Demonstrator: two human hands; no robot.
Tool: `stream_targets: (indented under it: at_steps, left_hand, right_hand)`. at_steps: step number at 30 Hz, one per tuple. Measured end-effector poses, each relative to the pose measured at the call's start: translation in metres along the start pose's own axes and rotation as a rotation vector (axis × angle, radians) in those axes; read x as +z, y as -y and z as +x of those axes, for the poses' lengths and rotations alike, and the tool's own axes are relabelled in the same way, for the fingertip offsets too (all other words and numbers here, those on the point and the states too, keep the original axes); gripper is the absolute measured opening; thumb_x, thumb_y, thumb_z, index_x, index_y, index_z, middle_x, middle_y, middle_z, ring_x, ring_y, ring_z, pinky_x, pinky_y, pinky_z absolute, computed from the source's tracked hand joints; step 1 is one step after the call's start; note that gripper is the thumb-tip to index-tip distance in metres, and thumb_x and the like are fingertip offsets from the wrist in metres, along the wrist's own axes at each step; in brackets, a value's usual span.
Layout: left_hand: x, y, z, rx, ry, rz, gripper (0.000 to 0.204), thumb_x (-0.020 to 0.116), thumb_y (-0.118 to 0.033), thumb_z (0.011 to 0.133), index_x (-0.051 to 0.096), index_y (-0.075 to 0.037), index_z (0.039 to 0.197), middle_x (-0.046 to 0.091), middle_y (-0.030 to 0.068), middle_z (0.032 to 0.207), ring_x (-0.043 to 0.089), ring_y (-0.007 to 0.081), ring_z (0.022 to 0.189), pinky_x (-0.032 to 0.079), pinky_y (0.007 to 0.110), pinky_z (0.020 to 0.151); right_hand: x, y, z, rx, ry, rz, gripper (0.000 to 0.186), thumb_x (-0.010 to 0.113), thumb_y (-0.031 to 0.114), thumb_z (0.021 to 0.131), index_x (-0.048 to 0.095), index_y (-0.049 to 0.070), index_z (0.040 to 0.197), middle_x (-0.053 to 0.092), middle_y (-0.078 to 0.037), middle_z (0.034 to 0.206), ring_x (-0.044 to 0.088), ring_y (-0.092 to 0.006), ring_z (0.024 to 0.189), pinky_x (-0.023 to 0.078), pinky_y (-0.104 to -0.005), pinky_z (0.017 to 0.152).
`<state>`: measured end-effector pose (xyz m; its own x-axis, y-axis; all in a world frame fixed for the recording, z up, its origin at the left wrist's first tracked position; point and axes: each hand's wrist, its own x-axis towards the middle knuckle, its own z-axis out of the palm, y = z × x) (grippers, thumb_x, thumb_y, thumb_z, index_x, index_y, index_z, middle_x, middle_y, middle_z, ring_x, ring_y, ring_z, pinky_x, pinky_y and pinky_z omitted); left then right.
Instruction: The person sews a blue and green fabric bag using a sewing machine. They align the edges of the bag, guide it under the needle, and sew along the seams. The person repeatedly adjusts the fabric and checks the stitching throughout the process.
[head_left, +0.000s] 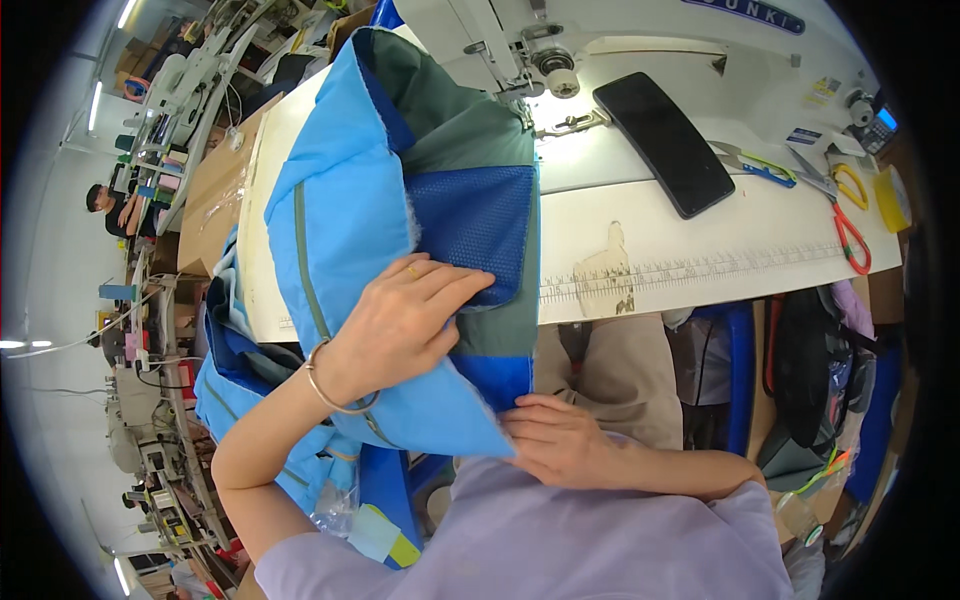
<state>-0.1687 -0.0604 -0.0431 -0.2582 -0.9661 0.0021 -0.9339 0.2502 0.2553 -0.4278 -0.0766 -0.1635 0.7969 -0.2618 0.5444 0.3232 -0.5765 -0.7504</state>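
A light blue fabric piece (345, 165) with an olive strip along it spreads over the left of the sewing table. Its grey-green lining (450, 110) and a dark blue mesh panel (470, 220) face up. The lining's right edge runs up to the presser foot of the sewing machine (535, 95). Bent over the light blue edge and the mesh, my left hand (410, 315) grips the cloth, its fingers close together. My right hand (555, 440) is closed on the lower right corner of the same piece, fingertips curled over the cloth; its thumb is hidden.
Right of the needle area lie a black phone (665, 145), green-and-blue-handled snips (760, 165), red-and-yellow-handled scissors (845, 230) and yellow tape (892, 198). A printed ruler (700, 265) follows the table's front. More blue fabric (230, 390) hangs at the left, near a cardboard box (215, 200).
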Motion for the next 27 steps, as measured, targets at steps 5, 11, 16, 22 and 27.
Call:
stream_targets:
  at_steps: [5,11,16,22,27]
  left_hand:
    - [0.009,-0.008,0.021,0.036,0.059,0.057,0.062,0.067,-0.004,0.065,0.067,-0.004,0.127,0.067,0.0143,0.123,0.067,0.0323,0.110,0.050,0.049,0.105]
    - [-0.006,0.005,0.043,0.093,0.058,-0.155,0.053,0.077,-0.022,0.080,0.066,-0.003,0.129,0.063,0.0161,0.127,0.060,0.0361,0.122,0.047,0.052,0.107]
    - [0.023,0.011,0.087,-0.145,-0.155,-0.010,0.058,0.076,-0.031,0.088,0.060,0.001,0.133,0.057,0.0166,0.138,0.054,0.0387,0.130,0.044,0.051,0.109]
    - [0.043,0.037,0.080,0.058,-0.256,0.151,0.062,0.077,-0.030,0.086,0.058,0.002,0.136,0.055,0.0158,0.145,0.054,0.0354,0.130,0.044,0.049,0.111]
    - [0.034,0.042,0.083,0.092,-0.203,0.112,0.066,0.080,-0.031,0.083,0.059,0.000,0.136,0.057,0.0154,0.145,0.056,0.0354,0.129,0.045,0.049,0.110]
  right_hand:
    - [0.001,-0.002,-0.003,0.011,0.003,0.010,0.020,0.076,0.010,0.084,0.070,0.001,0.100,0.072,-0.013,0.111,0.069,-0.0265,0.109,0.052,-0.0450,0.106]
    - [-0.014,0.011,-0.001,-0.042,-0.060,0.053,0.020,0.076,0.011,0.083,0.073,0.002,0.100,0.072,-0.012,0.110,0.069,-0.0258,0.106,0.054,-0.0424,0.102]
    - [-0.014,0.011,0.004,-0.122,-0.023,-0.045,0.023,0.074,0.012,0.081,0.073,0.001,0.101,0.073,-0.012,0.109,0.069,-0.0254,0.105,0.056,-0.0418,0.099]
    - [-0.018,0.009,0.001,-0.081,-0.017,-0.030,0.022,0.074,0.011,0.080,0.074,0.000,0.100,0.074,-0.011,0.108,0.070,-0.0242,0.103,0.056,-0.0410,0.099]
    - [-0.022,0.003,0.000,-0.062,0.013,0.011,0.024,0.078,0.011,0.079,0.074,0.001,0.101,0.074,-0.012,0.107,0.071,-0.0242,0.101,0.057,-0.0404,0.098]
